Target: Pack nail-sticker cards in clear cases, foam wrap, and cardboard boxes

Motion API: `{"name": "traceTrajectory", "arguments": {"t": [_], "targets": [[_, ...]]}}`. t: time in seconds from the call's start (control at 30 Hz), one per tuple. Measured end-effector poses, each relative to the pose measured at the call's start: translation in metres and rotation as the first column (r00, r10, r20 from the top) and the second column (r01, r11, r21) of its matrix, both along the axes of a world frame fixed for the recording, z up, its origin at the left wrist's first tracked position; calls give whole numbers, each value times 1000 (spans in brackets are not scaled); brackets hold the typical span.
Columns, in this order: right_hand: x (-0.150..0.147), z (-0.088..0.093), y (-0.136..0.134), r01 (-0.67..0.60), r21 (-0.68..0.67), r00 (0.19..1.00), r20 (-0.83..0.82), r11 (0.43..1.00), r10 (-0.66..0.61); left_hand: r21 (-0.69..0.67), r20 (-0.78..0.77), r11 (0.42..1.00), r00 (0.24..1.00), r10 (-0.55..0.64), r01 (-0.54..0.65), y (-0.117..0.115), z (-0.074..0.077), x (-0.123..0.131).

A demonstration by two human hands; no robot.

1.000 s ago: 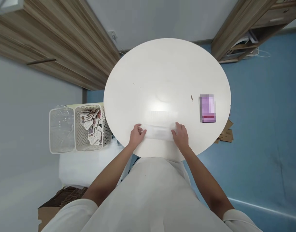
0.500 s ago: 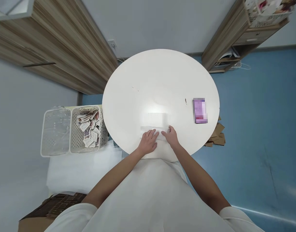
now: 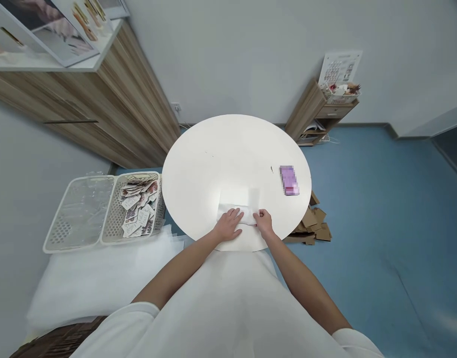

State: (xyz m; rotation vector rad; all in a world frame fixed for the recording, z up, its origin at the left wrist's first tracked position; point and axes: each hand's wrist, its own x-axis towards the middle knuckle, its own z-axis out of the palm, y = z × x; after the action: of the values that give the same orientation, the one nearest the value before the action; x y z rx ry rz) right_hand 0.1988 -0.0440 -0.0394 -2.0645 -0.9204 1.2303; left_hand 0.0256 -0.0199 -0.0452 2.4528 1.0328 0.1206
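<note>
A thin white sheet (image 3: 246, 214), folded into a narrow bundle, lies near the front edge of the round white table (image 3: 228, 144). Its far part is flat and partly see-through. On the bundle's left part rests my left hand (image 3: 228, 224), fingers spread and lying flat. My right hand (image 3: 264, 221) has its fingers curled and pinches the right end of the bundle. Whether something is wrapped inside cannot be made out. Farther right on the table lies a purple, blurred-out box-like item (image 3: 289, 180), apart from both hands.
To the left, a white plastic basket (image 3: 105, 228) holds several printed cards (image 3: 138, 211) and clear plastic packaging. Below it is a stack of white sheets (image 3: 101, 283). Flattened cardboard pieces (image 3: 312, 226) lie on the floor right of the table. A wooden cabinet (image 3: 135, 114) stands at left.
The camera view has tilted up, showing more wall. The white sheet's near part now looks folded farther over into a bundle, and my right fingers have curled tighter on its end.
</note>
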Motion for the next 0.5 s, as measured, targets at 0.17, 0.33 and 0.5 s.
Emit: {"name": "traceTrajectory", "arguments": {"t": [0.17,0.33,0.5], "targets": [[-9,7,1,-128,81,992,14,989,127,-47,98,999,995,12,-8,-7,3,-2],[-9,6,8,-306,66,952,37,950,304,-25,144,1000,989,17,-14,-15,2,-3],[0,8,9,-487,18,847,254,873,467,-30,104,995,990,100,-97,-31,-4,-4]]}}
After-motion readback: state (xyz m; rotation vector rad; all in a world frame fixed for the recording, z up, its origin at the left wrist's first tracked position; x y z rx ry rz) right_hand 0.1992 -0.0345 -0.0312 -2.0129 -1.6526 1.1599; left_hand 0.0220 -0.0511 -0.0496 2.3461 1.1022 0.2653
